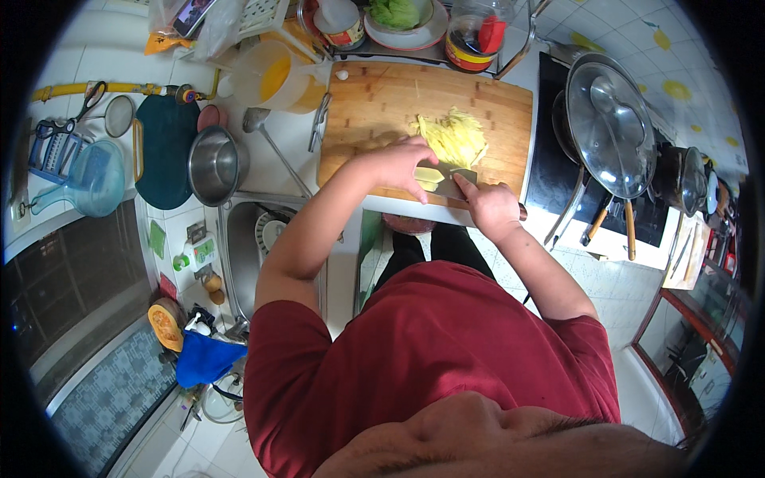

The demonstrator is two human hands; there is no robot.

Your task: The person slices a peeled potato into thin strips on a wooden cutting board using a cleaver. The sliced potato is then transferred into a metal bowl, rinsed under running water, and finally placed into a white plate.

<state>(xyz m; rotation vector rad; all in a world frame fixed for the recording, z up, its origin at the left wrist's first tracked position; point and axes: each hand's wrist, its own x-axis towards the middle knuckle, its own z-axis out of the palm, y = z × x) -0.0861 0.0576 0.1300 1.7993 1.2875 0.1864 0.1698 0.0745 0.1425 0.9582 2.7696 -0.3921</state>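
Note:
On the bamboo cutting board (382, 95) lies a heap of pale yellow shreds (457, 138), possibly potato. Nearer the front edge, several flat slices (428, 178) of the same pale food lie stacked. My left hand (403, 164) arches around these slices, thumb and fingers spread on either side. My right hand (493, 206) grips a cleaver-like kitchen knife (459, 179) by its handle, with a finger along the blade. The blade lies low over the board, just right of the slices, and its edge is hidden.
Right of the board, a glass-lidded wok (609, 125) stands on the black cooktop (547, 119), handles jutting forward. At left are a steel bowl (214, 166), a spatula (257, 119), a plastic jug (266, 77) and the sink (242, 239). Jars and plates (412, 36) stand behind.

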